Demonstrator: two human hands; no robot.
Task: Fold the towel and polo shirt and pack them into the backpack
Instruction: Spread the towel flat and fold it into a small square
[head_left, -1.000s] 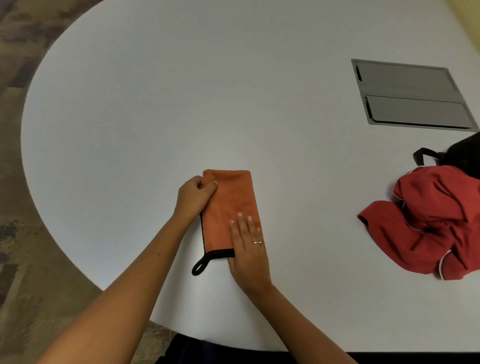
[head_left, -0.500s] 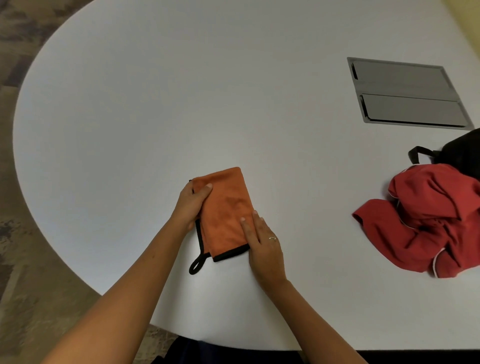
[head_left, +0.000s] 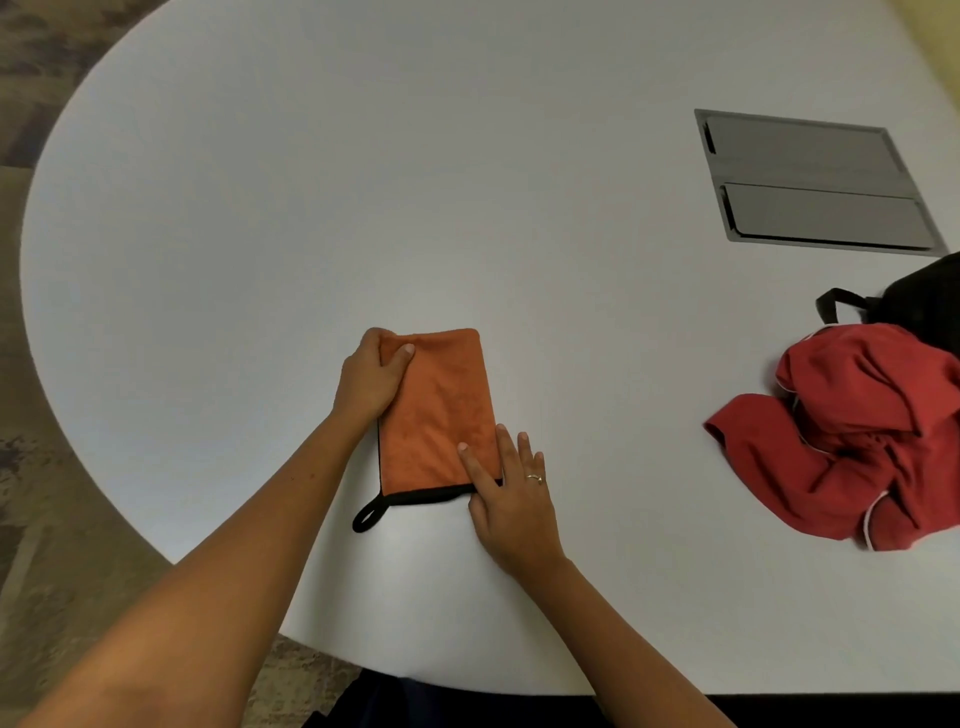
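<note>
Since the moment before, the towel (head_left: 439, 410) had swung square again and lay flat. It sat on the smooth, white, rounded worktop (head_left: 311, 208), near its front edge. A crumpled red polo shirt (head_left: 862, 436) lay far right against a black backpack (head_left: 930, 306). The folded orange towel was fuzzy, black-edged, with a loop. The left hand (head_left: 371, 376) gripped its far corner; the right hand (head_left: 511, 491) pressed flat-fingered on its near corner.

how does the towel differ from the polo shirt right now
The towel is orange with black trim, folded into a flat rectangle; the polo shirt is red and lies crumpled. The left hand and right hand are on the towel; none touches the shirt. Both lie on the table.
</note>
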